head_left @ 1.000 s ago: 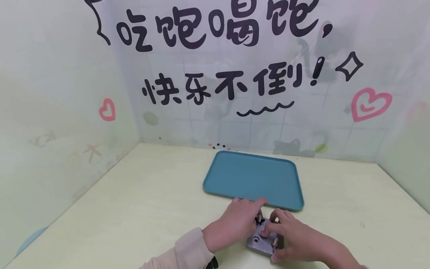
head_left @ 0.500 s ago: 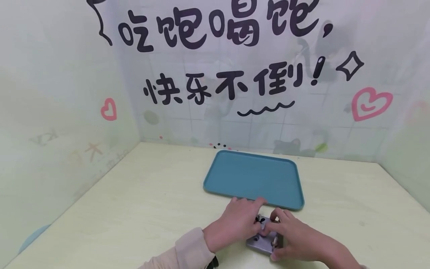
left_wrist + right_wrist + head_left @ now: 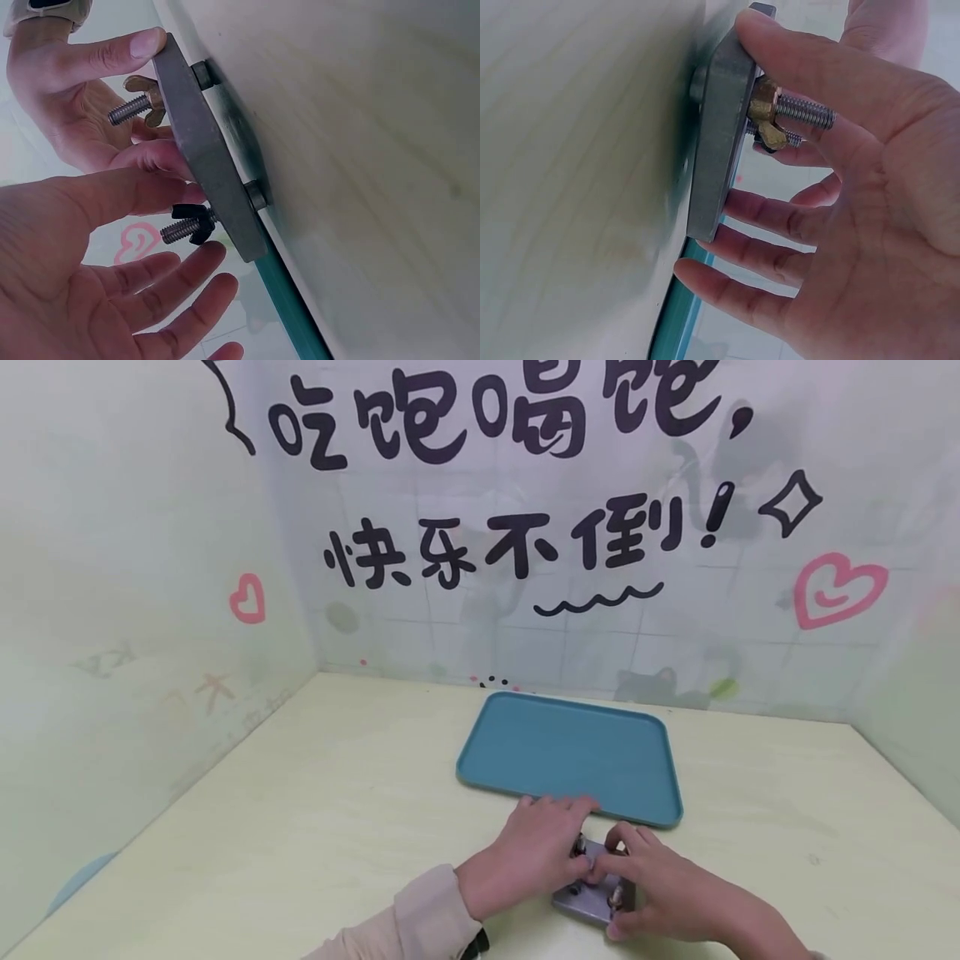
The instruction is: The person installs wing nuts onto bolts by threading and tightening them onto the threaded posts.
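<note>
A grey metal plate (image 3: 585,906) lies low over the table, with bolts standing up through it and round bolt heads on its underside. My right hand (image 3: 667,889) grips the plate, its thumb on the near edge (image 3: 757,26) and other fingers at the far side. A brass wing nut (image 3: 763,112) sits on a threaded bolt by the right thumb. My left hand (image 3: 528,860) reaches over the plate's left side; its thumb and a fingertip close on a black wing nut (image 3: 196,217) on another bolt. In the head view, both hands hide much of the plate.
A blue-green rectangular tray (image 3: 570,752) lies just behind the hands. Light wood-patterned table (image 3: 360,785) surrounds it, with printed walls at the back and sides. A small black object (image 3: 477,945) shows under the left sleeve.
My left thumb has moved in over the plate, towards the right index finger, and now covers more of the left bolts. My right hand keeps its grip. The head view has shifted slightly.
</note>
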The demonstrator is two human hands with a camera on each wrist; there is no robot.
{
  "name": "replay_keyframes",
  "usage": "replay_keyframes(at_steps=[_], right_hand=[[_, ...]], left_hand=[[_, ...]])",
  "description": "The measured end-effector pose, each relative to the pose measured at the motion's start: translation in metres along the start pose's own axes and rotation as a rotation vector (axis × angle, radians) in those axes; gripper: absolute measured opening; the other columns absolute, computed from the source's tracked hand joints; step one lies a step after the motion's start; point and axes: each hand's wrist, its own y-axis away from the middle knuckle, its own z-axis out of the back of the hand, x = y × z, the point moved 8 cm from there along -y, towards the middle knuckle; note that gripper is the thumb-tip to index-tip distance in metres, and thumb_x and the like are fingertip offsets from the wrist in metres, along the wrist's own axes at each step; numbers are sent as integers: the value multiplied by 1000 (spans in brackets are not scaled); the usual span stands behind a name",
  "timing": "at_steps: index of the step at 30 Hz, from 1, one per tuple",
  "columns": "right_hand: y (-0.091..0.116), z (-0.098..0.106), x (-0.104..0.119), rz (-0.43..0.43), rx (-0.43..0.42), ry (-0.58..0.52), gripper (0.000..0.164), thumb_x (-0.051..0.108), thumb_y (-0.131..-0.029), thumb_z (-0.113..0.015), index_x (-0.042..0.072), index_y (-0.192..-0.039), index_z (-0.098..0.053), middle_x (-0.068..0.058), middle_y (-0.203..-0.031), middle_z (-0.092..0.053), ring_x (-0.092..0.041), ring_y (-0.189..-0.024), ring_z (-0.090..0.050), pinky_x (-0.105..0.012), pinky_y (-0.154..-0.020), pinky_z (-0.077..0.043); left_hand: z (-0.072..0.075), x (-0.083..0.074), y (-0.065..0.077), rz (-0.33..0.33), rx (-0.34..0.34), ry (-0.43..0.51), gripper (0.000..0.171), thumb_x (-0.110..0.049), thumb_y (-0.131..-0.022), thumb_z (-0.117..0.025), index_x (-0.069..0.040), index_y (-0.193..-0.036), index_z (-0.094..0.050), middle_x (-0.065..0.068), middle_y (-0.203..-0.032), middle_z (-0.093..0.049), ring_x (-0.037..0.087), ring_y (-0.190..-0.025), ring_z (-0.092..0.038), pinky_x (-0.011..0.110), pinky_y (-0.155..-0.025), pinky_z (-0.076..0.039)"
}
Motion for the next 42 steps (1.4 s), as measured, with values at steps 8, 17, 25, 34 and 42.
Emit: replay_keyframes(at_steps=[8, 17, 25, 34, 42], right_hand=[[0, -1, -2, -15, 8, -24, 30, 46, -72, -70, 38, -97, -56, 6, -105, -38, -12, -93, -35, -24, -68, -38], [0, -1, 2, 10, -19, 17, 31, 44, -72, -71, 37, -97, -55, 5, -106, -39, -12, -92, -36, -24, -67, -38], [-3, -1, 2, -2, 7, -2, 30, 47, -72, -70, 38, -96, -54, 6, -106, -38, -12, -92, -37, -24, -68, -37], [-1, -1, -1, -11, 9, -9, 32, 46, -71, -70, 38, -99, -56, 6, -105, -38, -11, -91, -36, -23, -67, -37], [-1, 0, 1, 8, -6, 1, 31, 45, -71, -70, 38, -98, -56, 5, -106, -38, -12, -91, -36, -23, -67, -37]], left_hand=[[4, -7, 1, -27, 13, 30, 53, -15, -77, -68, -24, -125, -47, -15, -88, -63, 8, -84, -58, 27, -74, -39], [5, -2, 2, -20, -38, -51, 45, -17, -81, -59, -22, -125, -49, -5, -99, -54, 11, -80, -46, 24, -66, -38], [0, 3, 3, 11, 5, 10, 43, -32, -86, -57, -23, -126, -46, -6, -97, -67, 15, -84, -57, 29, -68, -34], [4, -1, 3, 8, -2, -27, 47, -41, -85, -58, -23, -127, -46, -4, -109, -63, 15, -87, -57, 28, -68, -35], [3, -2, 2, -4, 1, -13, 44, -29, -86, -58, -22, -127, -45, -7, -113, -61, 14, -92, -57, 29, -71, -36]])
